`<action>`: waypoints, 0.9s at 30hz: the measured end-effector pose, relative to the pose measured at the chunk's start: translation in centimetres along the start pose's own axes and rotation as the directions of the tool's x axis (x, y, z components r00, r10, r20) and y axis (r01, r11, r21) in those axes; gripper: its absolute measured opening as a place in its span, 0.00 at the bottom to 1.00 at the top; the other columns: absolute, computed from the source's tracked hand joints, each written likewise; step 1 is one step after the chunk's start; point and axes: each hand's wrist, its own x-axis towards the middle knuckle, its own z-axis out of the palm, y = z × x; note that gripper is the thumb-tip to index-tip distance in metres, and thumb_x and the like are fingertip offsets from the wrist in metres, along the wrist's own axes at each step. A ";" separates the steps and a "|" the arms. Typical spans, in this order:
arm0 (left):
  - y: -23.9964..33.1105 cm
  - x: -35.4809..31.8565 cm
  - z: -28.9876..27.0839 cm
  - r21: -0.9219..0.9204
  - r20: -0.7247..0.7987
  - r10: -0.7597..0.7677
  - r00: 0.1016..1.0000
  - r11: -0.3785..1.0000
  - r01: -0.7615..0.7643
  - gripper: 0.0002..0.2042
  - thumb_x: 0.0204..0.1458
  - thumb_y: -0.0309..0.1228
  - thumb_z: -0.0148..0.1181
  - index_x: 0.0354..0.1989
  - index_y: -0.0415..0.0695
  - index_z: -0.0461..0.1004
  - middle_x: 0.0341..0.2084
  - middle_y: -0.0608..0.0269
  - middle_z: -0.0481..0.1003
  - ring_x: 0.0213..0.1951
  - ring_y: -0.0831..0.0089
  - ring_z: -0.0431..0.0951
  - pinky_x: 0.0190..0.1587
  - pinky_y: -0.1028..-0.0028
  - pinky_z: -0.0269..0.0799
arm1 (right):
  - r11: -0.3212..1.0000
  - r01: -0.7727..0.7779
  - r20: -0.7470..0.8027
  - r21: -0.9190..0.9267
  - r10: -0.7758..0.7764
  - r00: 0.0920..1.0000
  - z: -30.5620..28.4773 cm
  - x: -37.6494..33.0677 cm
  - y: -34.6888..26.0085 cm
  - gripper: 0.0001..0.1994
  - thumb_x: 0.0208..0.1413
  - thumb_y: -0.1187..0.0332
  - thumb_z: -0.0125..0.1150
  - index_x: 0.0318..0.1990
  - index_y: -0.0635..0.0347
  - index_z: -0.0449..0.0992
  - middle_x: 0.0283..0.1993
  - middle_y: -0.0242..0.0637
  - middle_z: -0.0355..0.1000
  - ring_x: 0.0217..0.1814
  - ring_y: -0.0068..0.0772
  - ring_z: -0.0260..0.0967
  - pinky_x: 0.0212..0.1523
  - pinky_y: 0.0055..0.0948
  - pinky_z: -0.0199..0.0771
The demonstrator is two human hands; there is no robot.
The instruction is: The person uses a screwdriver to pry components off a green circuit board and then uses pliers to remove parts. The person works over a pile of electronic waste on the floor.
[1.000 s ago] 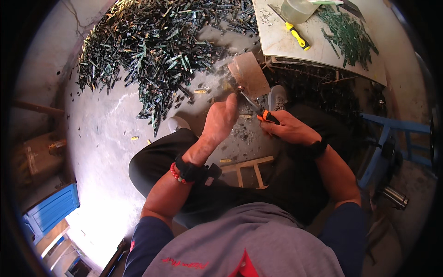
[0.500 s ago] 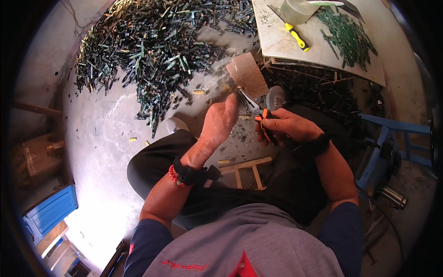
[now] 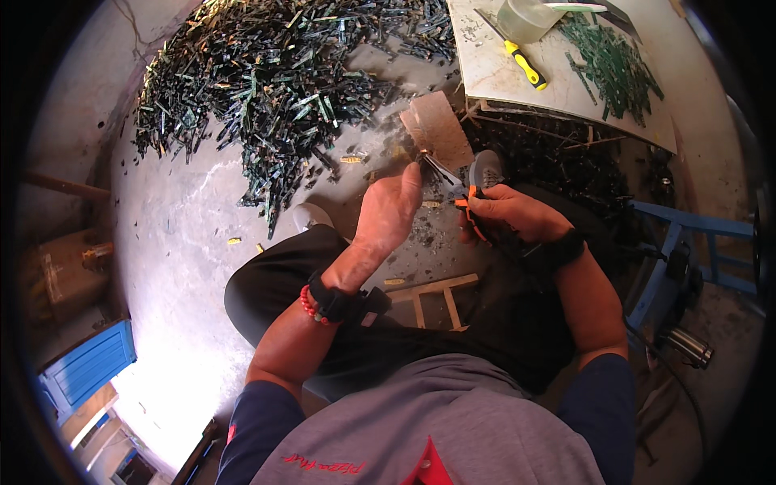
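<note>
My right hand (image 3: 517, 214) is wrapped round the handles of pliers (image 3: 453, 184) with orange and black grips and grey metal jaws. The jaws point up and left, their tip close to the thumb of my left hand (image 3: 392, 206). That hand is closed, thumb uppermost, beside the tip. What its fingers hold, if anything, is hidden or too small to name. Just beyond the tip stands a tan, brick-like block (image 3: 440, 133) on the floor, with a small shiny bit at its near edge.
A large heap of dark strips (image 3: 267, 89) covers the floor ahead and left. At the upper right, a board (image 3: 493, 73) bears a yellow-handled tool (image 3: 527, 66), a clear scoop (image 3: 525, 20) and green strips (image 3: 618, 73). A wooden frame (image 3: 436, 287) lies between my legs; blue metalwork (image 3: 667, 242) is at right.
The pliers have turned slightly in my right hand, and their handles look different in angle. My left hand stays by the jaw tip. The whole view has shifted a little.
</note>
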 end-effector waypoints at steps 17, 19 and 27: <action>0.0 0.2 0.2 -0.295 -0.030 0.016 0.999 0.955 -0.024 0.32 0.64 0.54 0.38 0.14 0.42 0.64 0.10 0.70 0.63 0.15 0.81 0.60 0.18 0.77 0.55 | 0.940 0.017 0.119 0.341 -0.061 0.991 2.0 0.6 1.2 0.23 0.63 0.48 0.46 0.38 0.62 0.72 0.26 0.38 0.71 0.21 0.30 0.69 0.21 0.28 0.70; -0.2 0.3 0.2 -0.338 -0.053 0.063 0.997 0.938 -0.077 0.31 0.63 0.55 0.38 0.15 0.43 0.65 0.10 0.71 0.63 0.14 0.82 0.60 0.17 0.78 0.54 | 0.908 0.020 0.148 0.420 -0.090 0.985 2.3 0.9 1.6 0.23 0.64 0.47 0.45 0.39 0.62 0.72 0.26 0.38 0.71 0.21 0.30 0.69 0.21 0.28 0.69; 1.2 -0.7 -1.0 -0.507 0.091 -0.050 0.995 0.857 0.089 0.31 0.62 0.58 0.35 0.18 0.44 0.65 0.11 0.70 0.63 0.13 0.80 0.60 0.16 0.79 0.54 | 0.941 0.043 0.126 0.337 -0.090 0.988 3.2 1.0 0.3 0.20 0.64 0.51 0.46 0.37 0.61 0.73 0.26 0.37 0.72 0.22 0.30 0.69 0.23 0.30 0.69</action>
